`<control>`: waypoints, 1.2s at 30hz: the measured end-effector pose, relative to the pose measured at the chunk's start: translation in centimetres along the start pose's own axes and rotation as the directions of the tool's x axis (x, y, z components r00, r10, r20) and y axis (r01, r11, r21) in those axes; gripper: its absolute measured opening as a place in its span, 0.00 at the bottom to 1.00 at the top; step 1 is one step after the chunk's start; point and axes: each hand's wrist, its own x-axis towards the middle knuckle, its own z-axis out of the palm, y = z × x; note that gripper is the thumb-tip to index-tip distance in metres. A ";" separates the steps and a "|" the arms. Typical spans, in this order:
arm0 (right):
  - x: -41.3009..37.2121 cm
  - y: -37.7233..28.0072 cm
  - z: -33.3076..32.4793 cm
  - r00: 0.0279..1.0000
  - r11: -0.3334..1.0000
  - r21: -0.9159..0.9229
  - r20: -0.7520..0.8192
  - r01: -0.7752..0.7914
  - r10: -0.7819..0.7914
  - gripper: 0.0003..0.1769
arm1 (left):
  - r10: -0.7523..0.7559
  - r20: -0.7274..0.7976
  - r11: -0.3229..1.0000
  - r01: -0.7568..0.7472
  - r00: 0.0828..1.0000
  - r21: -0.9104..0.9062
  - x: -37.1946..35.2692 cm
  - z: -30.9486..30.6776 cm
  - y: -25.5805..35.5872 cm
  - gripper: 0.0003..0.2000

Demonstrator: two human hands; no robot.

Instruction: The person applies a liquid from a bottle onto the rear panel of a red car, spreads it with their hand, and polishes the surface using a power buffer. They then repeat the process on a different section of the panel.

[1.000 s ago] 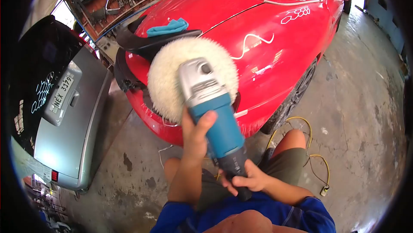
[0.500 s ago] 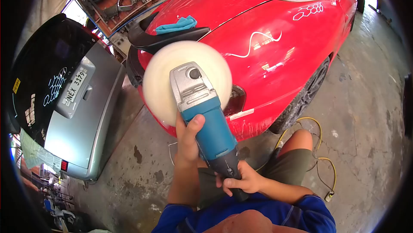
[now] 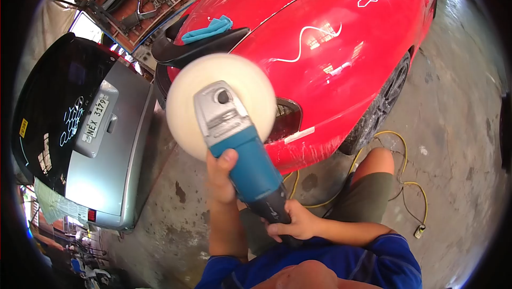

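A teal power polisher [image 3: 246,162] with a silver gear head and a round cream pad [image 3: 186,97] is in both my hands. My left hand [image 3: 221,174] is closed round the body just behind the head. Around the dark rear handle, my right hand [image 3: 296,220] is wrapped. The pad overlaps the front corner of a red car [image 3: 309,75] in this view; its edge looks smeared by motion. White squiggle [image 3: 304,43] and hexagon marks show on the red paint. A blue cloth [image 3: 209,29] lies on the black trim [image 3: 205,49] above the pad.
A silver vehicle [image 3: 104,174] with a black rear window stands at the left. A yellow cord [image 3: 406,155] runs over the concrete floor [image 3: 453,129] beside my knee and the car's front wheel [image 3: 381,108]. A rack of metal parts [image 3: 146,1] is at the back.
The polisher and both hands have shifted slightly left in view, the tool tilting a little more. The red car also sits further left and higher, as the camera view has shifted.
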 end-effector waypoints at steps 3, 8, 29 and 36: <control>-2.3 1.8 -0.7 0.999 1.000 0.004 -0.049 0.011 -0.011 0.14 | -0.001 -0.014 0.999 0.001 1.000 0.043 -1.3 2.7 -1.2 0.41; -2.8 3.0 -1.0 1.000 1.000 -0.011 -0.028 0.012 -0.012 0.16 | 0.020 -0.050 0.998 -0.017 0.999 0.060 -2.1 2.9 -2.0 0.41; -4.0 5.6 -0.4 0.989 0.990 -0.118 -0.121 0.076 -0.090 0.31 | -0.106 0.128 0.994 0.108 0.986 -0.013 -3.7 2.2 -3.7 0.41; -1.7 5.2 -0.6 0.999 0.999 -0.032 -0.029 0.029 -0.029 0.18 | -0.069 0.027 0.998 0.069 0.997 0.004 -2.8 1.3 -1.8 0.39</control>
